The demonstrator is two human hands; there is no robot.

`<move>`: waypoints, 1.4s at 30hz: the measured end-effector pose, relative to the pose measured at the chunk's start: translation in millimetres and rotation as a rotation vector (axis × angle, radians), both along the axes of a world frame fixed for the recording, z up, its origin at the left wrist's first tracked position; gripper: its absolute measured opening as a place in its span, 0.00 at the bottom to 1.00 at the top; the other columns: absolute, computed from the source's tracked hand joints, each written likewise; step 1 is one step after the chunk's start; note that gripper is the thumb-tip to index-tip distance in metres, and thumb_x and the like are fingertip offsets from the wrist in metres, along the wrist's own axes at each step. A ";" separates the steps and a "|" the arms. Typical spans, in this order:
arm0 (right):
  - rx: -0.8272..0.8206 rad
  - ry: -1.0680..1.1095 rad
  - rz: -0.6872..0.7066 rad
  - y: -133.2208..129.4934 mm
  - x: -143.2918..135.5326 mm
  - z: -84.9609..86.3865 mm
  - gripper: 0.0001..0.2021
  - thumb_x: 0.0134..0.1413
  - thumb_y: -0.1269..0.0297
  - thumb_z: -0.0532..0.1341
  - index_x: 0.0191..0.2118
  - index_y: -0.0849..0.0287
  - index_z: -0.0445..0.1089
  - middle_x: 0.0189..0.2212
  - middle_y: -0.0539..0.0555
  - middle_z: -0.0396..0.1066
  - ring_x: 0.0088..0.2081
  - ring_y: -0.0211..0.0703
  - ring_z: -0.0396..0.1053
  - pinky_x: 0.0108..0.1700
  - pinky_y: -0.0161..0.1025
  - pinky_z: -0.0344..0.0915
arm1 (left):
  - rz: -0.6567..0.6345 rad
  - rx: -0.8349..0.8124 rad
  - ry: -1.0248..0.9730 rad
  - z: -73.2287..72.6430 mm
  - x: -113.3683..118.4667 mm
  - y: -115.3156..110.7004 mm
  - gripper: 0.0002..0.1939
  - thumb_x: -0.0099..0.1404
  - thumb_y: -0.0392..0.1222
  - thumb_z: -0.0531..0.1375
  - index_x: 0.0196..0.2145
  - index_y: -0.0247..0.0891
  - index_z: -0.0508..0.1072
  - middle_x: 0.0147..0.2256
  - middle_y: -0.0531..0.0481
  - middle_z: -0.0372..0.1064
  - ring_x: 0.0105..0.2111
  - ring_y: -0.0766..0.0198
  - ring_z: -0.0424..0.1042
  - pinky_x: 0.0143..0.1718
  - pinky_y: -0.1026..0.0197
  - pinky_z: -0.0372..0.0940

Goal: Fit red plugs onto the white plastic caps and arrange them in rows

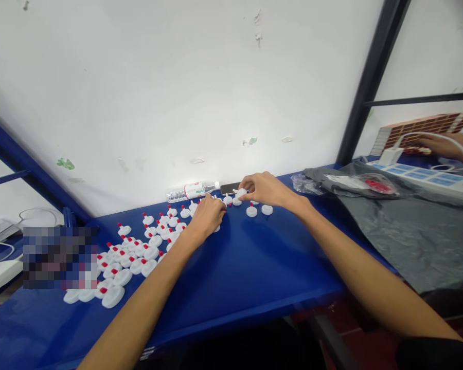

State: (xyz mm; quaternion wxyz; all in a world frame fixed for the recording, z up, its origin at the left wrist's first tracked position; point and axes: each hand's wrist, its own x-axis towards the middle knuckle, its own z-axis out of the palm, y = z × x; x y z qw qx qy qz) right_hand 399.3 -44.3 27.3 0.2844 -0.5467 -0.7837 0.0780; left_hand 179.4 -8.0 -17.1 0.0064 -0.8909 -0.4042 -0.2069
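Observation:
My right hand (260, 189) pinches a white nozzle cap (241, 193), its spout pointing left and no red tip showing on it. To the left, my left hand (208, 216) is closed with its fingers curled down among the caps; what it grips is hidden. A bit of red shows by its fingertips. Many white nozzle caps with red tips (151, 252) lie spread over the left part of the blue table. Right of my hands stand a red-tipped cap (251, 210) and another white cap (267, 209).
A clear plastic bottle (191, 190) lies along the wall beside a dark phone (229, 189). Grey plastic bags (405, 226) cover the right side. Beyond them are a power strip (428, 177) and another person's hand (443, 146). A dark metal post (364, 87) rises there.

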 end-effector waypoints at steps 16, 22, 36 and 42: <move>0.045 -0.025 0.094 -1.0 -3.7 0.7 0.15 0.55 0.58 0.70 0.45 0.59 0.79 0.40 0.56 0.81 0.40 0.47 0.77 0.41 0.37 0.67 | -0.079 -0.076 -0.537 25.5 0.4 -2.0 0.07 0.63 0.40 0.65 0.38 0.38 0.80 0.38 0.46 0.80 0.37 0.58 0.79 0.42 0.56 0.73; 0.022 0.083 0.116 -2.8 -3.8 3.3 0.15 0.54 0.56 0.70 0.44 0.58 0.79 0.35 0.54 0.81 0.36 0.46 0.77 0.37 0.36 0.67 | -0.143 -0.238 -0.688 28.5 0.1 -4.8 0.13 0.60 0.49 0.69 0.36 0.36 0.81 0.35 0.45 0.81 0.36 0.55 0.80 0.37 0.56 0.74; -0.128 0.175 0.237 -4.3 -4.1 3.2 0.18 0.54 0.47 0.69 0.43 0.55 0.81 0.37 0.54 0.82 0.38 0.46 0.78 0.38 0.36 0.68 | -0.099 -0.510 -0.838 26.4 3.3 -9.5 0.21 0.55 0.52 0.72 0.41 0.34 0.79 0.35 0.42 0.82 0.36 0.52 0.82 0.40 0.52 0.76; 0.106 0.014 -0.013 -0.1 4.4 3.0 0.18 0.70 0.53 0.55 0.45 0.57 0.79 0.37 0.56 0.81 0.36 0.47 0.76 0.37 0.38 0.63 | -0.185 -0.469 -0.563 28.1 7.2 -16.3 0.09 0.58 0.42 0.69 0.36 0.37 0.78 0.31 0.45 0.81 0.32 0.54 0.81 0.36 0.55 0.75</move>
